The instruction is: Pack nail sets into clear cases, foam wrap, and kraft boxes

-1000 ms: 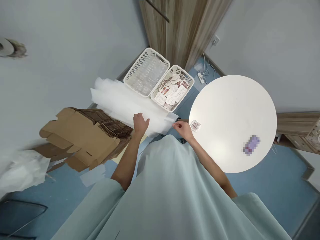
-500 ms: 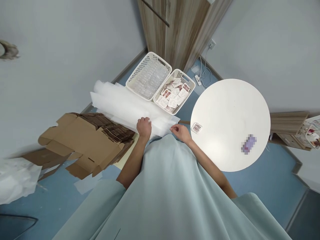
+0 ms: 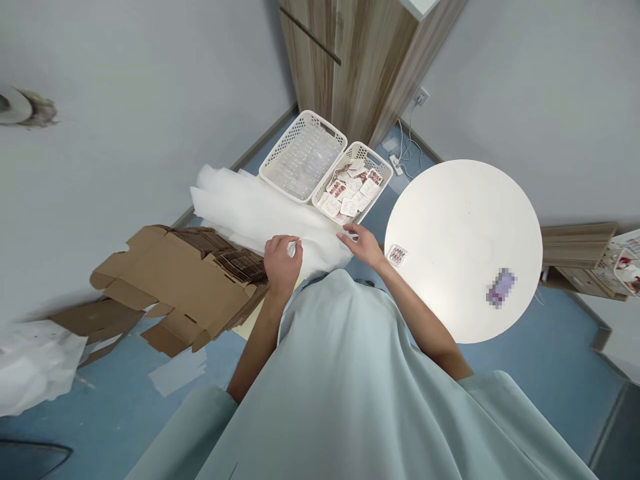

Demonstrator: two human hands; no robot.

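A pile of thin white packing foam sheets [image 3: 250, 207] lies in front of me, reaching from the cardboard to below my hands. My left hand [image 3: 283, 263] is closed in a pinch at the near part of the pile, with a bit of white sheet showing between thumb and fingers. At the pile's right end, my right hand [image 3: 364, 245] has thumb and fingers closed on the edge of a foam sheet. Beyond the hands stand a white basket [image 3: 280, 143] of clear plastic cases and a second white basket [image 3: 377, 203] of small packs with white cards and reddish-brown pieces.
Flattened brown cardboard boxes [image 3: 165, 287] are stacked at left, beside a white plastic bag [image 3: 37, 367]. On the round white table [image 3: 460, 220] at right lie a small clear pack [image 3: 397, 255] and a blurred purple object [image 3: 501, 288]. A power strip [image 3: 395, 165] with cables rests near the wooden cabinet [image 3: 345, 60].
Both hands have risen slightly, and the left has turned so its pinched fingers show. The foam's near edge has shifted. The whole view has moved a little.
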